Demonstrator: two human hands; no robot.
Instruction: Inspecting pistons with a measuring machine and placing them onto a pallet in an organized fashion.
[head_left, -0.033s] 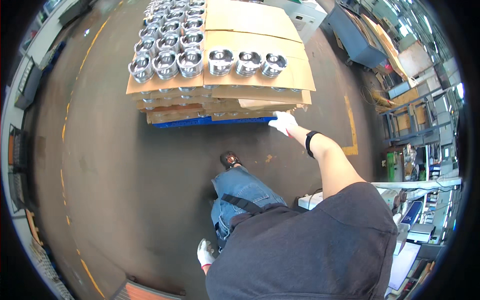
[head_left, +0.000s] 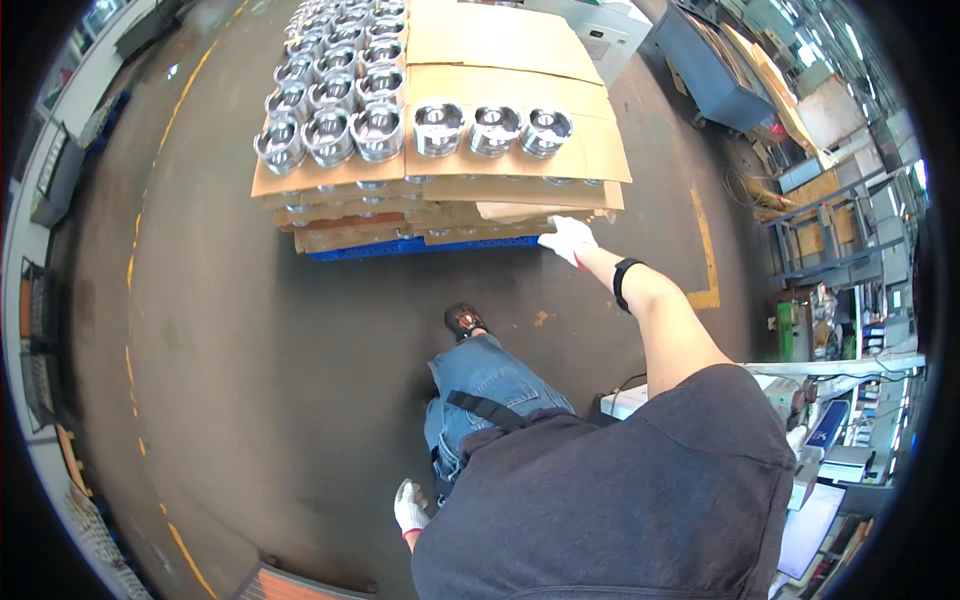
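The right grip (head_left: 570, 240), in a white glove, reached to the near right corner of the stack, just beside the end of the blue pallet (head_left: 425, 246). Its fingers pointed left; whether they pinched an edge or merely lay against it could not be made out. A black band (head_left: 624, 285) circled the wrist behind it.

Beyond this grip and to its left, the pistons (head_left: 327, 135) stood upright in close rows on the left part of the top cardboard (head_left: 500, 40). Nearer the grip, a row of three, spaced apart, stood along the front of the right part, whose cardboard lay bare behind them. Below, between the grip and that row, the edges of more cardboard layers showed, with parts of other pistons between them. A loose brown flap (head_left: 515, 211) jutted out just beyond the grip and to its left.

The left grip (head_left: 409, 506), also gloved, hung low beside the person's jeans (head_left: 500, 375), well apart from the stack; how far its fingers were curled was unclear. A dark shoe (head_left: 464, 319) stood on the floor (head_left: 250, 350) between the two grips. Right of the right grip ran a yellow line (head_left: 706, 250), and farther beyond it stood a blue bin (head_left: 712, 70).
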